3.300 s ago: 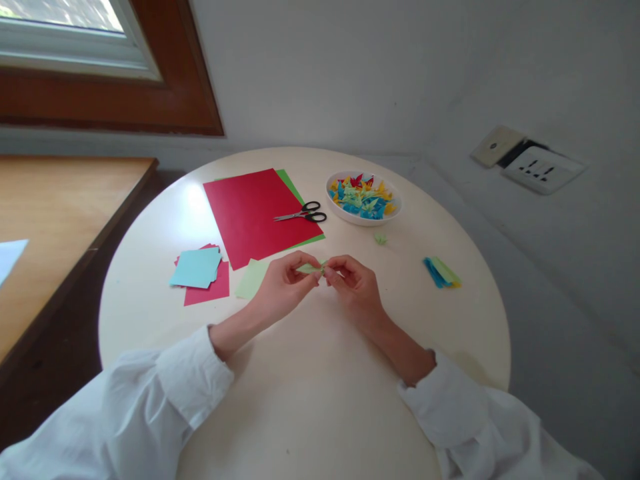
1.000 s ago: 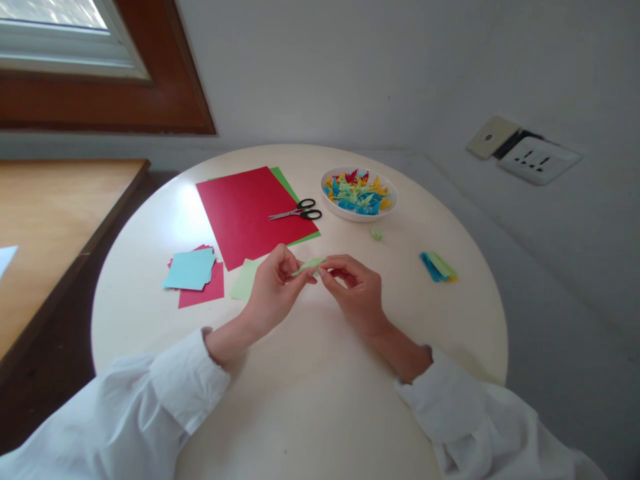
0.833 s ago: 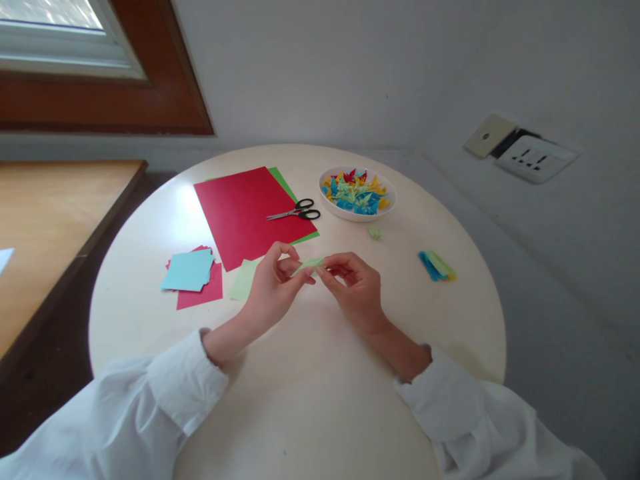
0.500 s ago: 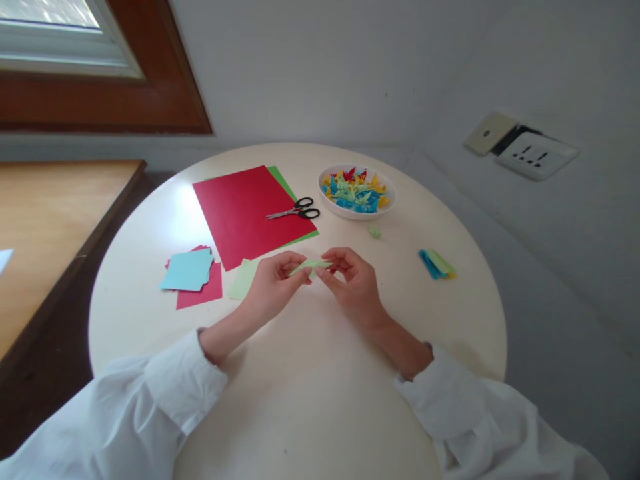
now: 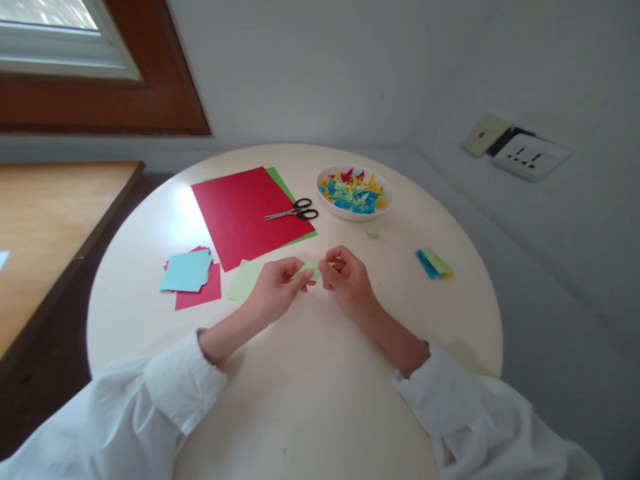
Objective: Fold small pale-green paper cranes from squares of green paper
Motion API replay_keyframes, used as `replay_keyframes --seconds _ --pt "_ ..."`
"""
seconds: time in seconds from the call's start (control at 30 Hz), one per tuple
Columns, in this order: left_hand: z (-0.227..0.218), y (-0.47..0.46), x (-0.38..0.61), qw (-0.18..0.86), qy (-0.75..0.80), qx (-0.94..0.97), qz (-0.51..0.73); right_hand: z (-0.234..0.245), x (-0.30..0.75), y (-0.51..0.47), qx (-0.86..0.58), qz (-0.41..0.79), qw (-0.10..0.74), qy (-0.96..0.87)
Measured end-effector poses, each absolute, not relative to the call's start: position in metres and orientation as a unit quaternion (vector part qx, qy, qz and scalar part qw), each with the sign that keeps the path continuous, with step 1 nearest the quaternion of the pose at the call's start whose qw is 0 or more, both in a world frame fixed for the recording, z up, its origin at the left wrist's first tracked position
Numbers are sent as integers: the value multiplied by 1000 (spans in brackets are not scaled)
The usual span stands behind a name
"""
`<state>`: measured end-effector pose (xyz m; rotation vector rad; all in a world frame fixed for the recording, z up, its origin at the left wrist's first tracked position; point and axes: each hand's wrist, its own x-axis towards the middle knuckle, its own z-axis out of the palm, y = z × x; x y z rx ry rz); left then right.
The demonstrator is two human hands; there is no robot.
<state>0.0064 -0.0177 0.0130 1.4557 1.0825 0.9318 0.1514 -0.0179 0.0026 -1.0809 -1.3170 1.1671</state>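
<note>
Between my hands, above the middle of the white round table (image 5: 300, 413), is a small folded piece of light green paper (image 5: 313, 268). My left hand (image 5: 274, 285) pinches its left end between thumb and fingers. My right hand (image 5: 349, 280) is closed on its right end, thumb and fingertips together. The fingers hide part of the folds. A flat light green paper square (image 5: 243, 280) lies just beyond my left hand, partly covered by it. Past my right hand sits a small light green folded paper piece (image 5: 373, 233).
A white bowl (image 5: 345, 214) holds several colourful folded paper cranes. Black-handled scissors (image 5: 295, 210) rest on a large red sheet (image 5: 245, 213) over a green one. Light blue squares (image 5: 185, 272) overlap pink ones at left; folded paper strips (image 5: 434, 263) lie at right.
My right thumb and fingers have shifted on the folded paper, with the thumb now higher, over its right part. My left hand keeps nearly the same hold.
</note>
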Motion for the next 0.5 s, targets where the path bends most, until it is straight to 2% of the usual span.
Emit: replay_keyframes --seconds 0.1,0.23,0.4,0.5 --pt "10 -19 7 547 430 609 381 6 152 -21 -464 457 457 -606" --pt "9 -20 8 593 411 585 370 7 152 -22 -448 442 453 -632" --pt "13 -20 8 676 366 538 346 2 152 -21 -413 514 456 -598" --pt "13 -20 8 692 340 546 329 1 150 -22 -404 582 447 -546"
